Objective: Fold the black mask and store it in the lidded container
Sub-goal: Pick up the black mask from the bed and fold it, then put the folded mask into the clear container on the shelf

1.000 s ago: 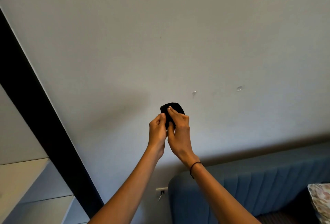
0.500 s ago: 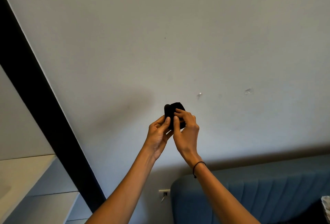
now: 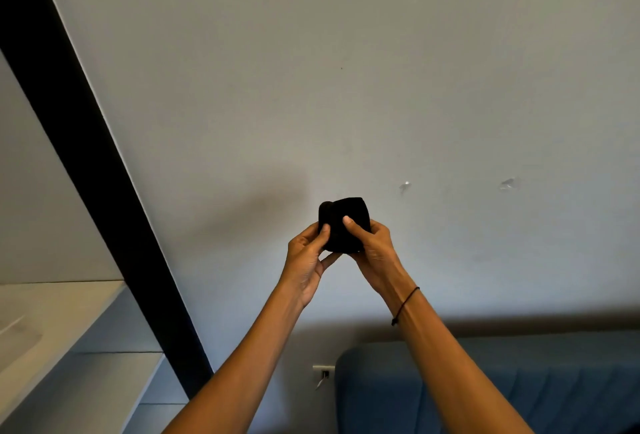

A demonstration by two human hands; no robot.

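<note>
The black mask (image 3: 344, 222) is a small folded bundle held up in front of the pale wall. My left hand (image 3: 306, 257) grips its left side with the thumb pressed on the front. My right hand (image 3: 374, 250) holds its right side, thumb on the front and fingers behind. A thin black cord circles my right wrist. No lidded container is in view.
A blue padded headboard (image 3: 485, 381) runs along the bottom right. A wall socket (image 3: 323, 372) sits beside it. A black vertical strip (image 3: 86, 156) crosses the left, with white shelves (image 3: 52, 329) at the lower left.
My hands have spread slightly apart on the mask, which now shows as a wider folded bundle. The camera view has tilted a little, so the headboard sits lower.
</note>
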